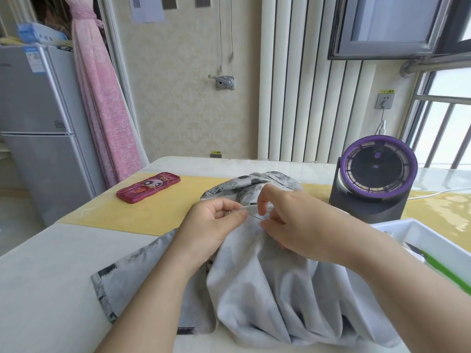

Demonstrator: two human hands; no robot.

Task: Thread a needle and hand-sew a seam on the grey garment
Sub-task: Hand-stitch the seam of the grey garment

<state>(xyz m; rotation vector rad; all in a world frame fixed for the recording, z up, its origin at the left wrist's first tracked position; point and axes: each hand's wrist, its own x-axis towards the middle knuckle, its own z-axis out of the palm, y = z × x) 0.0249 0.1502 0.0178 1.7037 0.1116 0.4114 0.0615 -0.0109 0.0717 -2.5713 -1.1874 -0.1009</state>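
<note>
Left hand (213,226), grey garment (267,291) — right hand (295,225), needle (255,217)

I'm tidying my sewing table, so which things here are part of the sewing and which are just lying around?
In use: grey garment, pinched by the left hand; needle, pinched by the right hand.
Lying about: phone in a red case; purple-rimmed fan; white tray with a green-handled tool.

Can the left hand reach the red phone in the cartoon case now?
Probably yes: the yellow table mat between the left hand and the red cartoon-cased phone lies bare, though that hand pinches the grey garment.
</note>
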